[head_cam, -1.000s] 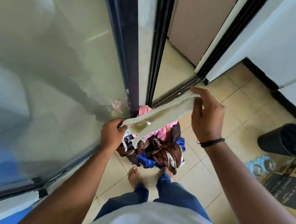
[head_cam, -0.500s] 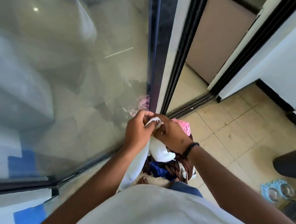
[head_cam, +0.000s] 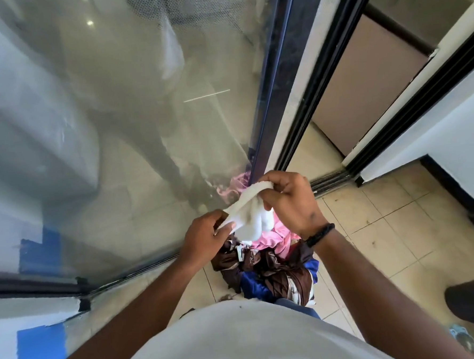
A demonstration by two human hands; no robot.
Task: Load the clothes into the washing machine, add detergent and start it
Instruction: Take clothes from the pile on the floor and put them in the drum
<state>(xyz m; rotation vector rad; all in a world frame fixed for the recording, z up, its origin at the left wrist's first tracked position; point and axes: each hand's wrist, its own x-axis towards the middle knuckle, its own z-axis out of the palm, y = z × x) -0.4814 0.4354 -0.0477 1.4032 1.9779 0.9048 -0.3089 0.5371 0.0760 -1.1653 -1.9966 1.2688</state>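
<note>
Since half a second ago your hands have drawn apart again: the white cloth (head_cam: 249, 217) that was bunched between them is now stretched into a short band at centre frame. The view has also tipped up, showing more of the glass door (head_cam: 121, 125) on the left.

Left hand (head_cam: 206, 238) pinches the lower end of the cloth, fingers curled on it. Right hand (head_cam: 290, 203) grips the upper end, thumb and fingers closed round the bunched edge (wristband visible below it). The middle of the cloth sags between them.

The rest of the load, a clothes pile (head_cam: 274, 271) of brown, blue and pink pieces, lies on the tiled floor (head_cam: 372, 226) just below your hands, close to the foot of the glass door. No washing machine or detergent shows, so I judge loading has barely begun.

Risks from here:
- Both grips are only on the ends. Loosen either and the cloth swings down onto the floor.
- The hanging middle sits right over the pink piece and could snag or drag it when you lift away.
- Pile is right at your feet (trip or trample when you turn).
- Carrying one piece at a time leaves the rest on the floor longer.
</note>
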